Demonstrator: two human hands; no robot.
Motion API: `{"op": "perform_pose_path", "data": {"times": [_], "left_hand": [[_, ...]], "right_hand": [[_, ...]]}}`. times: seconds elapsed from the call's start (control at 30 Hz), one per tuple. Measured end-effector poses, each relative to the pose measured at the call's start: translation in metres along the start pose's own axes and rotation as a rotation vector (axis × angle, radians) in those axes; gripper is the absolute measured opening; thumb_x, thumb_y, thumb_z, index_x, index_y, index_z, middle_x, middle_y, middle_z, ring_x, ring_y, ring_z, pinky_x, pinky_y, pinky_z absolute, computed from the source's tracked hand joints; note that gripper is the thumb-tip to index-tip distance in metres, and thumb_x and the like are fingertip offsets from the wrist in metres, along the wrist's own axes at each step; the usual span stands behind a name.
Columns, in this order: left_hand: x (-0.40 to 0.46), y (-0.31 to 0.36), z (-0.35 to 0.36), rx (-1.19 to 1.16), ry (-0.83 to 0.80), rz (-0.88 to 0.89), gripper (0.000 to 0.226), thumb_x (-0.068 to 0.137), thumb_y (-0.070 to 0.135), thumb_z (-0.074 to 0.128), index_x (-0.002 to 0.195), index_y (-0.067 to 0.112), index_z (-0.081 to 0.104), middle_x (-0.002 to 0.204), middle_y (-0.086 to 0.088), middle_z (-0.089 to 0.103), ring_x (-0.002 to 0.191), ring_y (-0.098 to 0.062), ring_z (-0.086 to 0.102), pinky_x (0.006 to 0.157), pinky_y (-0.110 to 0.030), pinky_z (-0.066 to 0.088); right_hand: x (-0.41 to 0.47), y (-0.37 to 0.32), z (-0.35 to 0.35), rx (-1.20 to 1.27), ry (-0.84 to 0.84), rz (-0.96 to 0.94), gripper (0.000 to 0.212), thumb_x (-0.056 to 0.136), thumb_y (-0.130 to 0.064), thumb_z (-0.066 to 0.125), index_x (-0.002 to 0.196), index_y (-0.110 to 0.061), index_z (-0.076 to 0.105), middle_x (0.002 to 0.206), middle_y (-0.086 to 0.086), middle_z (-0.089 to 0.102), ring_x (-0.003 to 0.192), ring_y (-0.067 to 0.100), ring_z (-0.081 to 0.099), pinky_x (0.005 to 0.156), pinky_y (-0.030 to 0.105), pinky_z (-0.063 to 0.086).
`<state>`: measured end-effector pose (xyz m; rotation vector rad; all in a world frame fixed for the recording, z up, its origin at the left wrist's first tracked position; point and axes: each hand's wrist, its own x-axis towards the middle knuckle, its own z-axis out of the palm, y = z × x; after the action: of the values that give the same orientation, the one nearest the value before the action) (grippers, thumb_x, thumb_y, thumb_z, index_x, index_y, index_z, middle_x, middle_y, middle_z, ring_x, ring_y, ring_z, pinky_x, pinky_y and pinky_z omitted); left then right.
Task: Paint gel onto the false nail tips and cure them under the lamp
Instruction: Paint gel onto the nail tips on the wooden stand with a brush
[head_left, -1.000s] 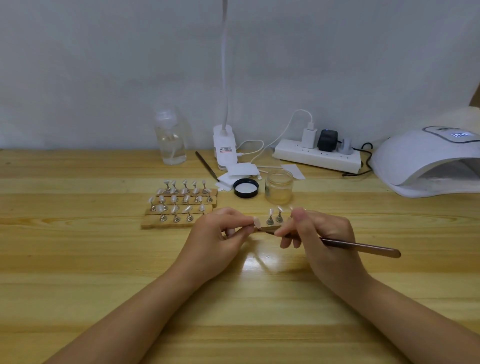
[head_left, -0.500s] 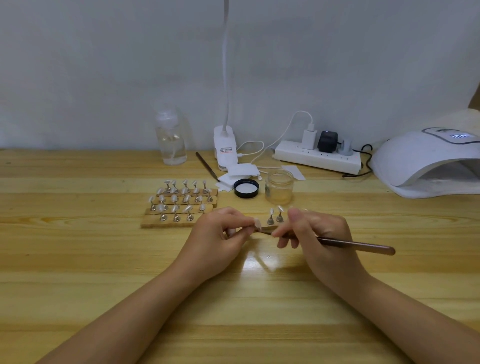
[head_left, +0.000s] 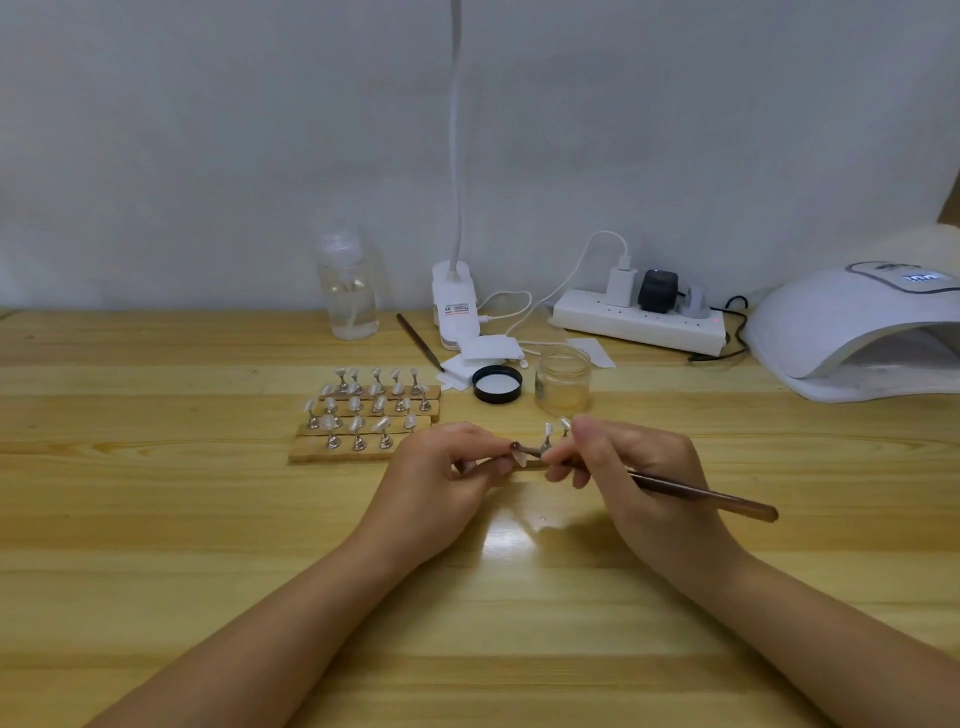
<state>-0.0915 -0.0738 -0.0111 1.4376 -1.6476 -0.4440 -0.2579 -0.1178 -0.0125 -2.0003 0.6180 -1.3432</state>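
My left hand (head_left: 441, 473) pinches a small stand carrying a pale false nail tip (head_left: 518, 457) just above the table. My right hand (head_left: 631, 475) grips a brown gel brush (head_left: 701, 493), its bristle end lying across that tip and its handle pointing right. Two more tips on stands (head_left: 555, 434) show just behind my fingers. Several other tips stand on wooden holder strips (head_left: 363, 415) to the left. An open glass gel jar (head_left: 563, 382) sits behind my hands, its black lid (head_left: 497, 383) beside it. The white curing lamp (head_left: 857, 338) stands at the far right.
Along the wall stand a clear liquid bottle (head_left: 349, 291), a white clip lamp base (head_left: 456, 306) with its gooseneck, and a power strip (head_left: 639, 322) with plugs and cables. A second brush (head_left: 418, 340) and white pads (head_left: 483, 356) lie behind the holders.
The brush tip has slid left across the held nail tip, and the right hand has shifted slightly. The left hand stays in place.
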Motion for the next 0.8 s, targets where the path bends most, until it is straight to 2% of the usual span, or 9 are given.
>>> {"op": "perform_pose_path", "data": {"times": [0.1,0.23,0.33,0.47,0.6,0.8], "left_hand": [[0.0002,-0.0007,0.0004,-0.003,-0.003,-0.010,0.022,0.081,0.007,0.066,0.091,0.025,0.073,0.083,0.010,0.068,0.074,-0.014,0.055,0.064,-0.015,0.039],[0.0018,-0.0015,0.0013,-0.028,0.000,-0.010,0.024,0.080,0.006,0.066,0.089,0.028,0.072,0.083,0.009,0.069,0.075,-0.019,0.056,0.066,-0.022,0.041],[0.0018,-0.0016,0.0010,-0.030,-0.008,-0.020,0.025,0.080,0.007,0.066,0.088,0.030,0.071,0.083,0.013,0.068,0.076,-0.017,0.057,0.065,-0.018,0.040],[0.0019,-0.0022,0.0011,-0.039,-0.010,-0.024,0.022,0.080,0.008,0.066,0.087,0.028,0.073,0.083,0.011,0.069,0.075,-0.017,0.056,0.067,-0.022,0.041],[0.0027,-0.0016,0.0011,-0.028,-0.009,-0.026,0.020,0.080,0.007,0.066,0.089,0.023,0.073,0.083,0.013,0.068,0.073,-0.011,0.055,0.065,-0.014,0.037],[0.0033,-0.0033,0.0016,-0.050,-0.007,-0.017,0.021,0.080,0.007,0.066,0.089,0.025,0.073,0.083,0.009,0.070,0.077,-0.024,0.057,0.067,-0.023,0.040]], "right_hand": [[-0.0013,0.0001,-0.0012,0.050,0.004,0.008,0.040,0.087,-0.032,0.043,0.066,-0.013,0.070,0.055,-0.001,0.064,0.053,0.000,0.059,0.059,0.009,0.042],[0.0010,0.0016,-0.0007,0.015,0.013,0.017,0.033,0.089,-0.031,0.048,0.072,-0.015,0.070,0.061,0.000,0.067,0.057,0.003,0.061,0.058,0.014,0.046],[-0.0007,0.0024,-0.0013,0.073,0.006,0.047,0.041,0.088,-0.033,0.045,0.064,-0.011,0.070,0.053,0.006,0.064,0.052,0.002,0.058,0.058,0.010,0.042],[0.0005,0.0008,-0.0011,0.056,0.026,0.029,0.038,0.088,-0.034,0.041,0.071,-0.016,0.069,0.057,-0.001,0.065,0.054,0.002,0.059,0.056,0.012,0.043],[-0.0003,0.0005,-0.0006,0.096,0.003,0.069,0.041,0.086,-0.036,0.043,0.066,-0.013,0.070,0.055,0.006,0.065,0.052,0.003,0.057,0.057,0.012,0.043],[0.0017,0.0000,-0.0013,0.092,0.029,0.109,0.033,0.089,-0.030,0.048,0.068,-0.015,0.070,0.058,0.006,0.067,0.052,0.009,0.059,0.054,0.016,0.046]]}}
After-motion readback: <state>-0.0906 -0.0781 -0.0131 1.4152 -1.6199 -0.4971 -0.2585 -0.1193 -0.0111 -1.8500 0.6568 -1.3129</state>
